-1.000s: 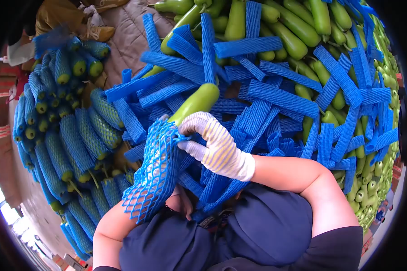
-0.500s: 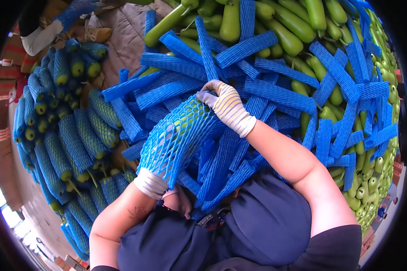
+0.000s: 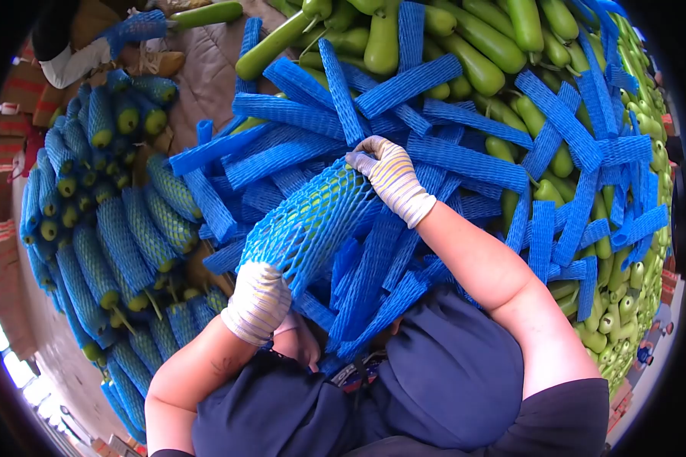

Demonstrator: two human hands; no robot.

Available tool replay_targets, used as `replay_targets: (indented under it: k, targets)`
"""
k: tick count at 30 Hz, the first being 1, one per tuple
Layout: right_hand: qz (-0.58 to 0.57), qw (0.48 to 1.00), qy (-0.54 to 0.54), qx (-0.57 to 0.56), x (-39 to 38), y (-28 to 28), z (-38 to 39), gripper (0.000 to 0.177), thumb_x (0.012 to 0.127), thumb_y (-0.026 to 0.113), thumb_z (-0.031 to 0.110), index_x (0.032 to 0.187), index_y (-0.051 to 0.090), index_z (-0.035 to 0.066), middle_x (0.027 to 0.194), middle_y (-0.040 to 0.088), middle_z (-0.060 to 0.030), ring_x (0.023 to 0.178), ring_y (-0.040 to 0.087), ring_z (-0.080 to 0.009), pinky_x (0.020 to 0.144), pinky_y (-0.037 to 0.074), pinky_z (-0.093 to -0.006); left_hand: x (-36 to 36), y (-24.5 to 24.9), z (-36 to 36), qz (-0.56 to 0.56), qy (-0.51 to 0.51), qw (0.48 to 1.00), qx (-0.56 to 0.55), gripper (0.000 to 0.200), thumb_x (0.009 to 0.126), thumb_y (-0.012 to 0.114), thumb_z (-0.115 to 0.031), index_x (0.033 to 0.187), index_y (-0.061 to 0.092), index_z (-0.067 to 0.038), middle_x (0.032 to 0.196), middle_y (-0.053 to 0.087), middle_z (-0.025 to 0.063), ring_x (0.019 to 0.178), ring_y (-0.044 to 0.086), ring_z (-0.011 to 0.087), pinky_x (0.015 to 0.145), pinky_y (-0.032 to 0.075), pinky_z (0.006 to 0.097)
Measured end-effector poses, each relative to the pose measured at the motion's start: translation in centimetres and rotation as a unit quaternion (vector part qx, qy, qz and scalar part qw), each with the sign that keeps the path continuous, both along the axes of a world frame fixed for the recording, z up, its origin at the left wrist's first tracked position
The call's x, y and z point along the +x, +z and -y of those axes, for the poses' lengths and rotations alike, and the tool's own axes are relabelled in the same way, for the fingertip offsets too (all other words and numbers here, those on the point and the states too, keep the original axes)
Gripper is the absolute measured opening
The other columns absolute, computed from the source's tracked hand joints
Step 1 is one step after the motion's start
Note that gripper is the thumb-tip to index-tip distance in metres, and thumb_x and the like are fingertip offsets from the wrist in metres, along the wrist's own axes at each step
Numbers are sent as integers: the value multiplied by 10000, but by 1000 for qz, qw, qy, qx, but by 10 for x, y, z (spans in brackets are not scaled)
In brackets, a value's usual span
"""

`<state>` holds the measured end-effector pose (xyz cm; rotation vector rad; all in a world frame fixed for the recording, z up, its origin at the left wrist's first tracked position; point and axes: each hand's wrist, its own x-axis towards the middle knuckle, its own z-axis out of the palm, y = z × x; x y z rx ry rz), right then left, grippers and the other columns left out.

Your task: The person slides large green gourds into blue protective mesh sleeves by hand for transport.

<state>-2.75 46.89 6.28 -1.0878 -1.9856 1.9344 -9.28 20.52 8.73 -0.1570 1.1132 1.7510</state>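
Observation:
A blue foam net sleeve (image 3: 293,228) is stretched over a green gourd (image 3: 324,199), which shows through the mesh. My right hand (image 3: 392,179), in a striped glove, pinches the sleeve's upper end, thumb and fingertips together. At the sleeve's lower left opening is my left hand (image 3: 258,303), also gloved. Its back faces me, and its fingers are hidden inside or behind the mesh. Underneath lie several flat, unused blue net sleeves (image 3: 373,282) in a loose heap.
Netted gourds (image 3: 118,240) are stacked to the left. Bare green gourds (image 3: 484,46) are piled at the back and right, with more blue sleeves (image 3: 564,122) across them. At top left another person's white-covered forearm (image 3: 76,65) is near a partly netted gourd (image 3: 206,14).
My left hand has drawn back out of the sleeve toward me, so its glove now shows outside the mesh. My right hand keeps its pinch. The other person's gourd has come into view.

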Motion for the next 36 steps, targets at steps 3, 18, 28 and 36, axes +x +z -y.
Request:
replay_targets:
  k: [3,18,28,36]
  targets:
    - [4,1000,-13,-9,3,-1,-4,156,864,707,145,910,650,7,802,641,-20,734,537,-75,699,459,-244,0,22,-10,-55,-23,998,16,390,963,566,-160,1302,512,26,1259,602,144,1127,608,273,1002,489,400]
    - [-122,985,-118,-29,28,12,-27,521,884,705,392,1201,528,17,946,608,-43,814,569,-104,733,487,-259,-1,96,-42,-164,-4,983,-82,617,849,719,-137,1368,402,-36,1305,489,135,1204,516,257,1026,414,363]
    - [-144,764,32,-629,49,35,27,616,850,726,399,1309,508,50,1121,666,-119,973,666,-213,962,505,-364,-22,107,-33,-455,-249,855,-1,201,930,593,-116,1098,653,-23,921,652,106,810,631,188,759,509,293]
    - [-140,807,107,-564,39,52,63,748,821,732,475,1381,433,78,1216,604,-86,1093,601,-195,971,483,-345,-22,71,-35,-540,-70,831,-112,630,791,781,-269,1284,461,-42,1236,468,138,1096,497,242,942,448,376]
